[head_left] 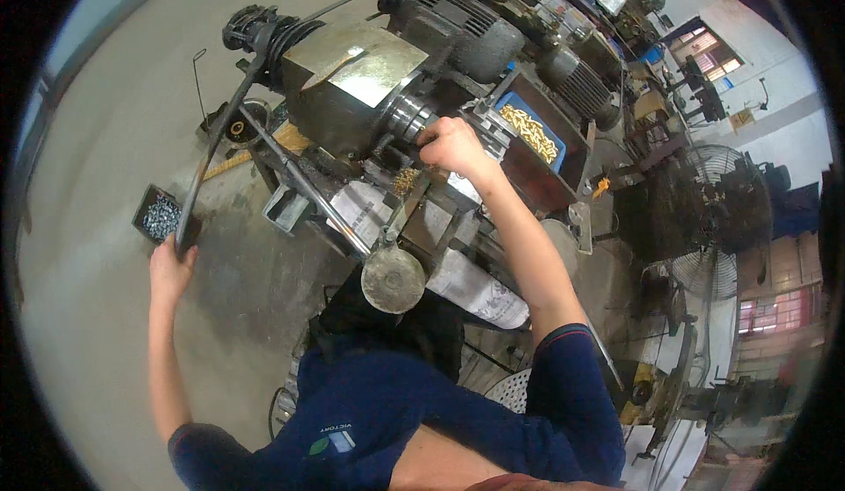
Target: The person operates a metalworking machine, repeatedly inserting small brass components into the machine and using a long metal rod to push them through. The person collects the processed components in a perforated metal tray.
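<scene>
My left hand [170, 268] is closed round the lower end of a long metal lever [209, 170], which slopes up to the left end of a lathe-like machine. Over the machine's middle, my right hand [453, 146] is closed in a pinch just beside the round metal chuck [407, 114]. Whatever sits between those fingertips is hidden by the hand. Metal chips [405, 181] lie on the machine below the right hand. To the right of that hand, a blue tray [560, 158] holds many small brass-coloured pieces [528, 132].
A dark box [141, 218] of small grey metal parts stands by my left hand. A second bar [304, 181] slants across the machine's front, near a round disc [393, 280]. Motors [458, 29] sit behind; a large fan [704, 201] stands at right. A perforated stool [510, 392] is close by.
</scene>
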